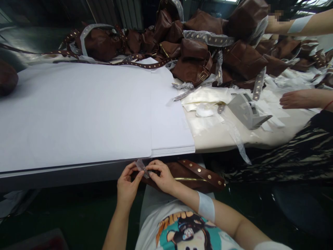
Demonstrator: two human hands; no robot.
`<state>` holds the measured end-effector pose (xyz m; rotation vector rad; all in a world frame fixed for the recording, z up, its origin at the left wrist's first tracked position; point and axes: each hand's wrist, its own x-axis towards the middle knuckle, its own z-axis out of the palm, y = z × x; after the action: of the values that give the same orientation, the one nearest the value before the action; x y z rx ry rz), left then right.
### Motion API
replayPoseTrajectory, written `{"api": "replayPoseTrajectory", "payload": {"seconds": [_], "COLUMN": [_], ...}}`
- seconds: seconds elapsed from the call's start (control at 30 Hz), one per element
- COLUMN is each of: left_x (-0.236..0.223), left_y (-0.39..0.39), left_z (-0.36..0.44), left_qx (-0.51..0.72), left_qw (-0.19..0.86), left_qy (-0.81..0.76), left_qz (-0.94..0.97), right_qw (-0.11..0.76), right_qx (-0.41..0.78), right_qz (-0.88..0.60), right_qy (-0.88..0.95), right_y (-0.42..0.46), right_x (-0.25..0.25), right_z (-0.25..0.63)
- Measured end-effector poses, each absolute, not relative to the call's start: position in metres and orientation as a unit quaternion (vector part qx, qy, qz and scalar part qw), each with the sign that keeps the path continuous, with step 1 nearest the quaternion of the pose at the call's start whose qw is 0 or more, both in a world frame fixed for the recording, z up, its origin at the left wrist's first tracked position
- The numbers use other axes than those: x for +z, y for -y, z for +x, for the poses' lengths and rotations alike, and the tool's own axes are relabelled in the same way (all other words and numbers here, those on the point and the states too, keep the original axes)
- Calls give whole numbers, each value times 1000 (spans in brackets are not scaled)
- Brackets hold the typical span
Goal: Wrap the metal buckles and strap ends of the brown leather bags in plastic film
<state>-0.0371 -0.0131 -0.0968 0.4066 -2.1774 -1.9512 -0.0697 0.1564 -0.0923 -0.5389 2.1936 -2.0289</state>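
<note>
My left hand (128, 178) is closed, with thumb and finger pinching a small piece of clear plastic wrap (140, 164). Close beside it, my right hand (161, 177) also pinches at the plastic, its fingertips near the left thumb. What lies under the fingertips is partly hidden. A brown leather bag (191, 185) with a gold zipper rests on my lap below the table edge, partly behind my right hand and forearm. Its brown strap (200, 170) with round gold studs lies across the top.
A stack of white sheets (91, 111) covers the table before me. Brown bags (194, 62) with plastic-wrapped straps are piled behind. A grey tape dispenser (247, 109) stands to the right, among plastic scraps. Another person's hand (299, 99) hovers near it; an arm (312, 25) reaches in above.
</note>
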Motion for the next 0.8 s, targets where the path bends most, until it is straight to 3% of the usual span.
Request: {"api": "replayPoseTrajectory", "payload": {"seconds": [0.13, 0.3, 0.43, 0.8], "left_x": [-100, -102, -98, -97], "left_y": [15, 31, 36, 15], "left_z": [-41, -41, -36, -32], "left_qx": [-671, -641, -614, -743], "left_qw": [113, 22, 50, 79], "left_qy": [715, 755, 782, 633], "left_qz": [165, 135, 97, 200], "right_qw": [64, 92, 118, 158], "right_qx": [-692, -706, -705, -791], "right_qz": [-150, -108, -87, -85], "right_qy": [-703, -693, -694, -584], "right_y": [-155, -154, -153, -153], "right_x": [-90, -91, -90, -83], "right_z": [-69, -69, -67, -67]}}
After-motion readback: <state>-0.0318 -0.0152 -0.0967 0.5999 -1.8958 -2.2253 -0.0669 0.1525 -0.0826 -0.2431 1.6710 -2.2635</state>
